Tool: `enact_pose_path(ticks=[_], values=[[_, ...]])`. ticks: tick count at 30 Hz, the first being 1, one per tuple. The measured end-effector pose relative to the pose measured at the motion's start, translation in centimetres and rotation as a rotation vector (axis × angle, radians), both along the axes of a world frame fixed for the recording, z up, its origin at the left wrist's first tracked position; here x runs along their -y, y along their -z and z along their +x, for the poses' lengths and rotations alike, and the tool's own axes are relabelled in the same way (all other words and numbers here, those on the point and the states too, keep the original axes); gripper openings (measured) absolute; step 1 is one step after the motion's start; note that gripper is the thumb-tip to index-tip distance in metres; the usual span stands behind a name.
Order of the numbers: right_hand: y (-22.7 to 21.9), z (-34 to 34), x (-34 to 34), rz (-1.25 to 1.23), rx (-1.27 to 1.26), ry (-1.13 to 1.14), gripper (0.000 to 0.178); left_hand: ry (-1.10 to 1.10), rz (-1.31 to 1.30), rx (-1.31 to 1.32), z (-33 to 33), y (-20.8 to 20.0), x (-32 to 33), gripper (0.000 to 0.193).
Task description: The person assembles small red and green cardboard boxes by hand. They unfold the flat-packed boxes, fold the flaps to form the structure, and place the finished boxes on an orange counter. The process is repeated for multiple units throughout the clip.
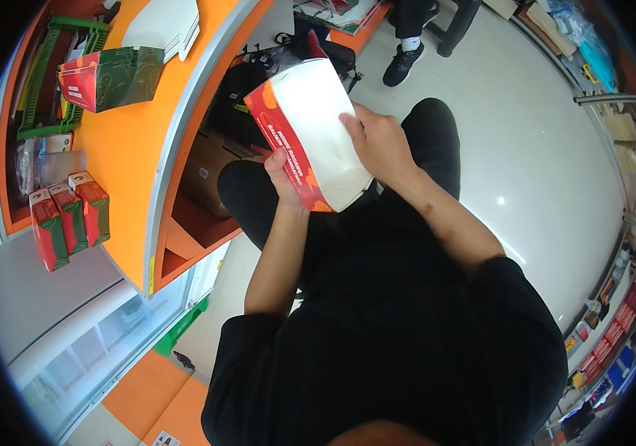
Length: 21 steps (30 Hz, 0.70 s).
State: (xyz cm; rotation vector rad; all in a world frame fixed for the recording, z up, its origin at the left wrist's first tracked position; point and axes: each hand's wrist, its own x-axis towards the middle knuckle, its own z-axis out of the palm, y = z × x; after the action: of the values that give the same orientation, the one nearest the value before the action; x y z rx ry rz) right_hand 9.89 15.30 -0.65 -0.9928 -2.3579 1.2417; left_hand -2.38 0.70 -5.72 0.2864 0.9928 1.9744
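Observation:
A flattened or partly folded carton (318,119) is held up over my lap. A plain white panel faces me, and a red strip with orange shapes and white print runs down its left side. My left hand (282,180) is closed on the lower left edge, its thumb on the red strip and its other fingers hidden behind. From the right side my right hand (382,145) grips the opposite edge, thumb on the white panel and most fingers hidden. On the orange desk to my left stand red and green folded cartons (114,78) and white sheets (160,26).
Three small red and green boxes (80,212) stand near the desk's left edge. A green plastic basket (65,63) lies behind. Below the desk are an open shelf and a black bag (232,111). Another person's shoe (403,65) rests on the floor ahead; stocked shelves (615,327) line the right.

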Motion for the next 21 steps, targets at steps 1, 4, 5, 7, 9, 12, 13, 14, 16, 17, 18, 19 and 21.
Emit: enact_pose_path(ticks=[1, 4, 5, 7, 9, 12, 13, 14, 16, 17, 18, 19, 21], values=[[0.1, -0.4, -0.2, -0.067, 0.033, 0.007, 0.031, -0.030, -0.025, -0.007, 0.7, -0.8, -0.6, 0.077], [-0.1, -0.5, -1.2, -0.328, -0.090, -0.088, 0.032, -0.170, -0.108, -0.004, 1.3, -1.7, -1.1, 0.081], [0.0, -0.2, -1.9, -0.459, -0.087, -0.163, 0.034, -0.152, 0.037, 0.112, 0.5, -1.7, -1.1, 0.078], [3.8, 1.0, -2.9, -0.052, -0.277, 0.083, 0.044, -0.164, 0.064, 0.179, -0.4, -2.7, -1.5, 0.079], [2.3, 3.1, -3.5, -0.178, -0.299, 0.364, 0.067, -0.092, 0.194, 0.377, -1.8, -1.6, -0.4, 0.074], [3.7, 6.1, -3.2, -0.791, -0.456, 0.645, 0.081, -0.042, 0.261, 0.504, -2.0, -1.6, -0.7, 0.071], [3.8, 6.9, -2.6, -0.988, -0.582, 0.670, 0.085, -0.037, 0.253, 0.555, -1.6, -1.4, -1.0, 0.070], [3.7, 7.6, -2.1, -1.077, -0.674, 0.291, 0.092, -0.032, 0.245, 0.606, -1.3, -1.2, -1.2, 0.069], [2.1, 7.4, -0.7, -1.097, -0.745, 0.127, 0.088, -0.043, 0.196, 0.590, -1.2, 0.1, -1.5, 0.068], [1.0, 6.9, 0.0, -1.106, -0.781, 0.043, 0.086, -0.048, 0.172, 0.579, -1.2, 0.6, -1.7, 0.068], [0.7, 6.6, 0.2, -1.101, -0.842, -0.036, 0.077, -0.043, 0.162, 0.580, -1.0, 0.9, -1.8, 0.071], [0.7, 6.2, 0.0, -1.045, -0.830, -0.180, 0.072, -0.031, 0.168, 0.574, -1.1, 0.8, -2.0, 0.071], [0.8, 5.6, -0.2, -0.925, -0.794, -0.467, 0.065, -0.012, 0.180, 0.562, -1.0, 0.6, -2.3, 0.072]])
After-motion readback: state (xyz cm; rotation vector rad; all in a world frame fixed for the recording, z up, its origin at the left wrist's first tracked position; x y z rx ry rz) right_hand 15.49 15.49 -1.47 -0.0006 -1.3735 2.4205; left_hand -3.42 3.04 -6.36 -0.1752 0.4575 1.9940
